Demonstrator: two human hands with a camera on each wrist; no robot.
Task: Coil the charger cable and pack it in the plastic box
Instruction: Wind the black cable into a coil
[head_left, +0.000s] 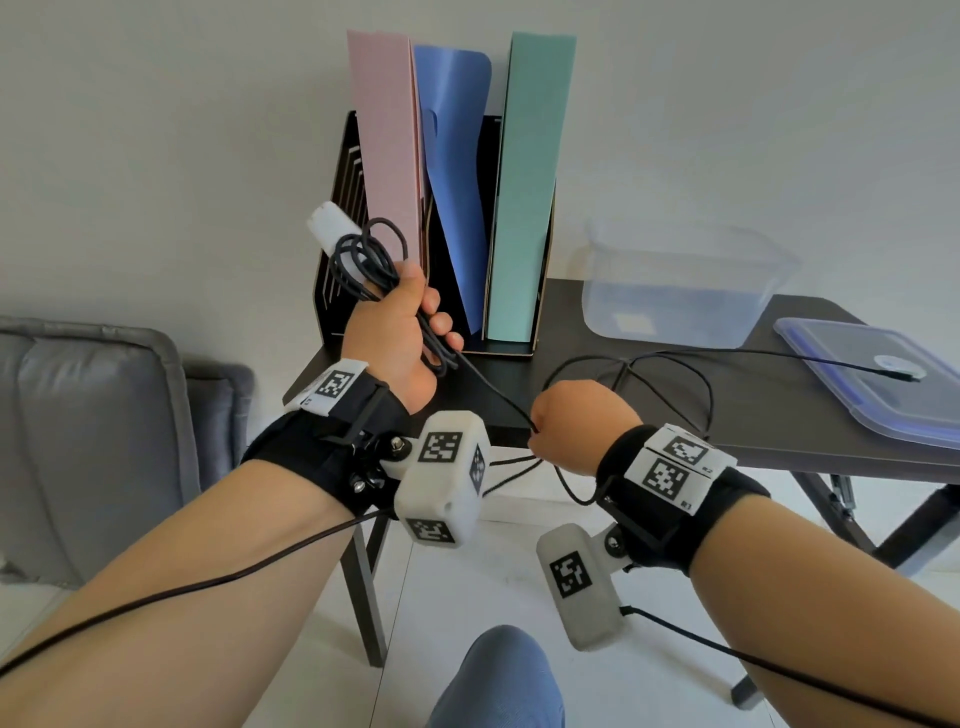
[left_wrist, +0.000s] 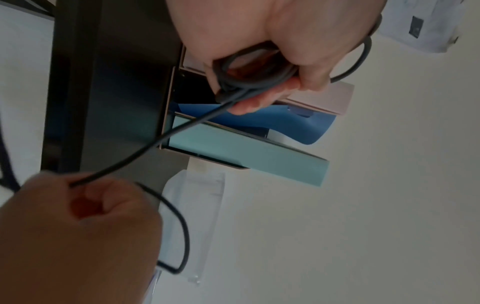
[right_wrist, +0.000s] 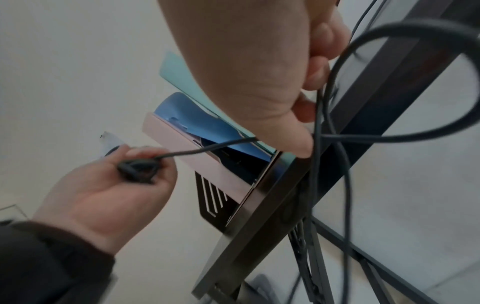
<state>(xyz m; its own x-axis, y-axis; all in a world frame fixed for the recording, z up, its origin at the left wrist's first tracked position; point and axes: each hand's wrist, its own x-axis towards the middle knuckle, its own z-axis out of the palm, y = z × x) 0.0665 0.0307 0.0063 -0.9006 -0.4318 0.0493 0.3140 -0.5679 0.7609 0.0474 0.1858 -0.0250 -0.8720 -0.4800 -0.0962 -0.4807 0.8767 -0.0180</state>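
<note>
Left hand (head_left: 399, 332) clutches coiled thin black charger cable (head_left: 363, 260); right hand (head_left: 576, 423), below-right, pinches slack strand; feed each loop evenly, untwisted.

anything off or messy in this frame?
Mostly fine. The charger cable is only part coiled: loops in the left hand, the rest sprawling loose over the table, its far end lying on the box lid.

A black cable (head_left: 363, 260) on a white charger (head_left: 332, 226), pink (head_left: 387, 156), blue (head_left: 454, 171) and green folders (head_left: 527, 182), black-and-white checkered wrist tags (head_left: 670, 475)
</note>
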